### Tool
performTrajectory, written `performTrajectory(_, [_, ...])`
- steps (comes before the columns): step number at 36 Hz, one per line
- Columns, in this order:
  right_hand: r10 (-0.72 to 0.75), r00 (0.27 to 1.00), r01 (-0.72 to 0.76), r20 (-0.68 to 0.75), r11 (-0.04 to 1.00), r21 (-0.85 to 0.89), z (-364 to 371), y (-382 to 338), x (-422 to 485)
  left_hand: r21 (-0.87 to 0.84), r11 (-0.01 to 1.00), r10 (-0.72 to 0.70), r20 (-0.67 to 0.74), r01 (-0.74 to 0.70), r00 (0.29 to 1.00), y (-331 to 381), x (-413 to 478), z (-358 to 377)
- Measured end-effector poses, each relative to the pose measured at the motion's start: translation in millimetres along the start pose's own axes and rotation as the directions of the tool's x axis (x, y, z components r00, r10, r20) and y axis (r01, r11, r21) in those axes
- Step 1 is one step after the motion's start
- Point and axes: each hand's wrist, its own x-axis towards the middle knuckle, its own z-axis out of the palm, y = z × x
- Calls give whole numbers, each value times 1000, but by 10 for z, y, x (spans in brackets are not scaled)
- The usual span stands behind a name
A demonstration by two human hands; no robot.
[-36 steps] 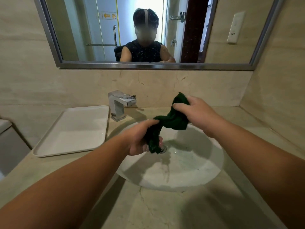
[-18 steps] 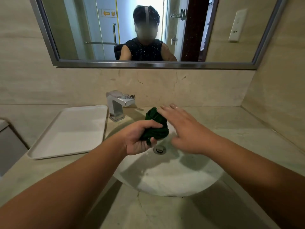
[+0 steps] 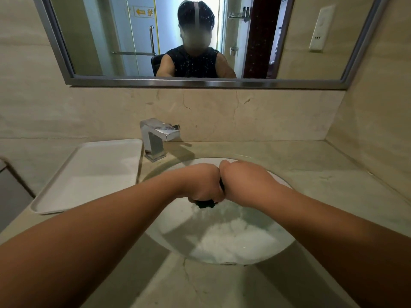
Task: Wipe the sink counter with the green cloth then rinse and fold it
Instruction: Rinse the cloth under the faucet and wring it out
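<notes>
Both my fists are pressed together over the white round sink basin (image 3: 233, 247). My left hand (image 3: 200, 183) and my right hand (image 3: 242, 181) are clenched around the dark green cloth (image 3: 204, 203). Only a small dark wad of the cloth shows below my left fist, plus a sliver between the two hands; the rest is hidden inside them. The beige stone counter (image 3: 333, 181) surrounds the basin.
A square chrome faucet (image 3: 156, 138) stands behind the basin at its left, with no water seen running. A white rectangular tray (image 3: 89, 174) lies on the counter to the left. A mirror (image 3: 200, 41) hangs on the wall above; a side wall closes the right.
My right hand, open half a second ago, has closed beside the left one. The cloth, earlier stretched between both hands, is now bunched and almost wholly hidden in my fists.
</notes>
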Motion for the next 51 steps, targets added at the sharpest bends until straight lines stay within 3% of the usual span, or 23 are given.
performTrajectory(2, [23, 998, -27, 64, 997, 66, 3, -22, 7, 181, 983, 45, -42, -36, 998, -7, 3, 46])
performTrajectory(5, [29, 990, -48, 141, 989, 138, -7, -42, -1, 322, 945, 95, -87, -63, 992, -51, 2, 115])
performTrajectory(11, [20, 957, -119, 289, 937, 329, -28, -19, -4, 423, 899, 248, -271, -116, 930, -139, -12, 191])
performTrajectory(14, [29, 920, -248, 391, 815, 523, -91, 33, -31, 502, 847, 396, -379, -174, 836, -182, -22, 252])
performTrajectory(18, [-20, 863, -378, 505, 638, 671, -150, 119, -52, 614, 762, 530, -407, -207, 744, -275, -2, 325])
performTrajectory(20, [-15, 830, -460, 557, 548, 699, -154, 156, -44, 519, 833, 458, -453, -191, 765, -253, -11, 326])
performTrajectory(22, [0, 823, -512, 568, 433, 742, -170, 182, -42, 315, 937, 292, -464, -152, 836, -200, -36, 266])
performTrajectory(25, [52, 881, -465, 471, 287, 838, -200, 207, -53, -29, 994, 88, -376, -107, 922, -258, 10, 141])
performTrajectory(26, [95, 919, -392, 381, 307, 867, -215, 205, -71, -205, 975, 12, -318, -81, 948, -314, 26, 98])
performTrajectory(27, [144, 955, -297, 260, 396, 869, -222, 197, -100, -388, 921, -61, -243, -39, 968, -367, 38, 64])
performTrajectory(29, [158, 987, -90, -25, 680, 728, -227, 183, -213, -645, 760, -168, -88, 72, 982, -453, 51, 3])
performTrajectory(31, [-14, 969, 117, -248, 905, 408, -136, 174, -355, -790, 583, -185, 102, 192, 977, -492, 37, -51])
performTrajectory(32, [-136, 943, 204, -304, 957, 204, -63, 191, -399, -828, 505, -138, 202, 245, 970, -488, 5, -92])
performTrajectory(34, [-331, 862, 295, -384, 943, -152, 87, 280, -423, -835, 454, -8, 344, 310, 939, -468, -66, -169])
performTrajectory(36, [-419, 801, 297, -428, 898, -324, 144, 368, -417, -796, 500, 112, 449, 341, 886, -443, -128, -211])
performTrajectory(40, [-580, 639, 385, -505, 810, -442, 36, 346, -367, -678, 634, 242, 632, 373, 737, -320, -189, -209])
performTrajectory(42, [-636, 566, 458, -525, 772, -440, -54, 268, -337, -617, 708, 234, 663, 343, 711, -244, -215, -204])
performTrajectory(44, [-629, 544, 497, -555, 775, -390, -121, 211, -301, -596, 737, 220, 657, 318, 721, -166, -248, -212])
performTrajectory(48, [-503, 712, 442, -489, 863, -245, -150, 188, -236, -571, 789, 99, 481, 226, 871, -72, -254, -174])
performTrajectory(51, [-341, 892, 297, -297, 937, -185, -191, 82, -202, -467, 864, -33, 322, 189, 946, -15, -227, -93])
